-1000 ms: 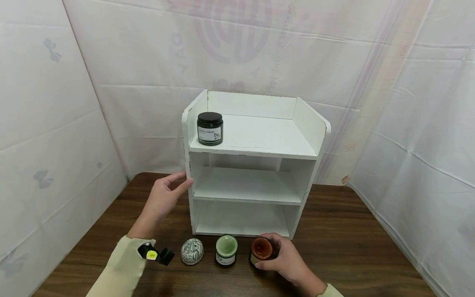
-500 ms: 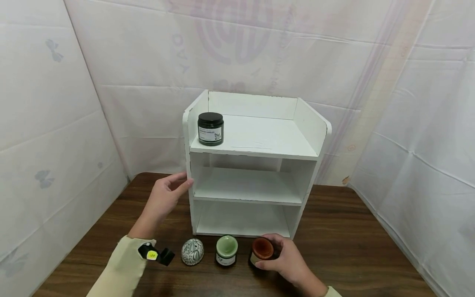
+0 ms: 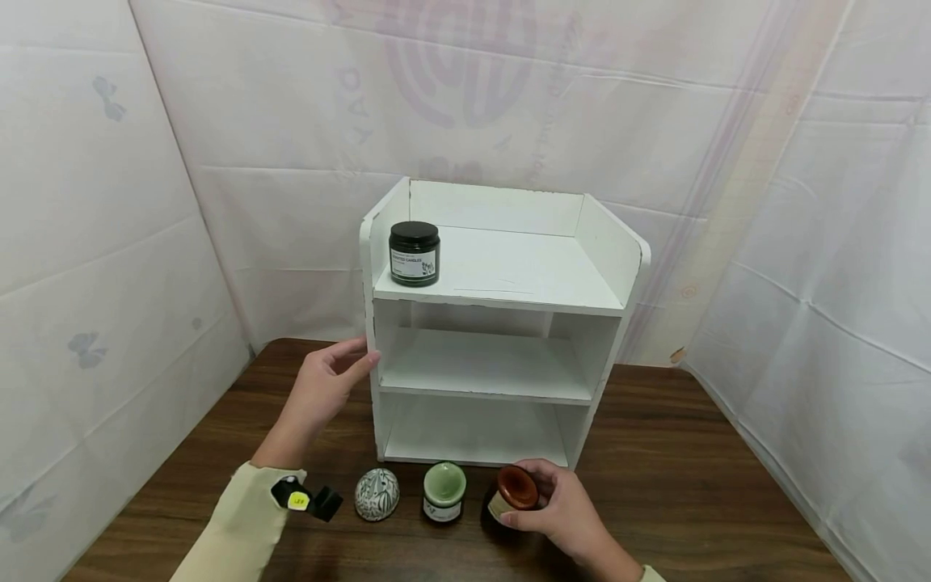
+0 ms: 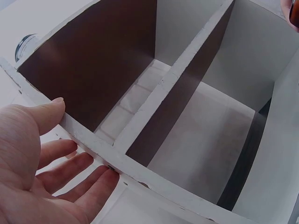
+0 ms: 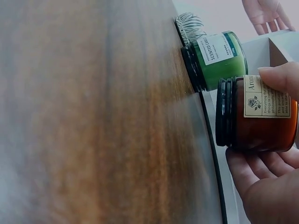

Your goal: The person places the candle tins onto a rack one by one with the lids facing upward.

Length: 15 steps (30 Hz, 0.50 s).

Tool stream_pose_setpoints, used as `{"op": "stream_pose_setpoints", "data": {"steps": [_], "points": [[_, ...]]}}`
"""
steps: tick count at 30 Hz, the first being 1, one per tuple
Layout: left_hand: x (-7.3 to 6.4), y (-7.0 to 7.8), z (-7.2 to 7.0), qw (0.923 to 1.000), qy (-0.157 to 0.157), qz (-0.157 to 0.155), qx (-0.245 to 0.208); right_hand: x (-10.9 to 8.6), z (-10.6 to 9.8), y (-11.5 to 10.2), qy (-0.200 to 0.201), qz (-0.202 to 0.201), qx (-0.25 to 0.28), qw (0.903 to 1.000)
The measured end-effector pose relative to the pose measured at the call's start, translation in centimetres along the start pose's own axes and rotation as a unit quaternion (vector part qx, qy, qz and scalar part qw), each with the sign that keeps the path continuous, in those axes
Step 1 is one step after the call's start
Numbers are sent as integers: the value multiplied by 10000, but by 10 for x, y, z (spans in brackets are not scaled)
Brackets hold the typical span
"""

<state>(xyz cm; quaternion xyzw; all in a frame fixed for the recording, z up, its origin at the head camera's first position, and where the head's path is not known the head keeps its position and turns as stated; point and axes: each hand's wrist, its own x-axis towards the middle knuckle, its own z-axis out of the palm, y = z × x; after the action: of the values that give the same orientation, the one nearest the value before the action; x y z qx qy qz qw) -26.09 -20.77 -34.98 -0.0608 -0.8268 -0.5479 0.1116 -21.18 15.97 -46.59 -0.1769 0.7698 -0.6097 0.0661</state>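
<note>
My right hand [image 3: 563,505] holds an amber glass candle jar [image 3: 518,487] with a cream label, upside down, its black lid [image 5: 226,112] lowermost. The jar tilts in the head view; whether its lid touches the table I cannot tell. Thumb and fingers lie on opposite sides of the glass. My left hand [image 3: 330,380] rests at the left side panel of a white shelf unit [image 3: 487,307]. Its thumb [image 4: 51,114] is at the panel's front edge, the fingers along the outer face. Beside the amber jar stands a green candle jar [image 3: 444,485], also upside down.
A dark, black-lidded candle jar [image 3: 414,255] stands upright at the top shelf's left front. A round black-and-white patterned object [image 3: 377,494] lies on the wooden table [image 3: 676,461], left of the green jar. White sheets [image 3: 291,162] hang behind and at both sides.
The amber jar has gone from upright to leaning in my right hand, its raised base shifting slightly right. My left hand stays at the shelf panel.
</note>
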Motion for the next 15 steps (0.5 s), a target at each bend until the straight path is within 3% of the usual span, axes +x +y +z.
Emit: {"op": "stream_pose_setpoints", "data": {"steps": [15], "points": [[1, -4, 1, 9999, -17, 16, -125, 0, 2, -2, -27, -4, 101, 9999]]}}
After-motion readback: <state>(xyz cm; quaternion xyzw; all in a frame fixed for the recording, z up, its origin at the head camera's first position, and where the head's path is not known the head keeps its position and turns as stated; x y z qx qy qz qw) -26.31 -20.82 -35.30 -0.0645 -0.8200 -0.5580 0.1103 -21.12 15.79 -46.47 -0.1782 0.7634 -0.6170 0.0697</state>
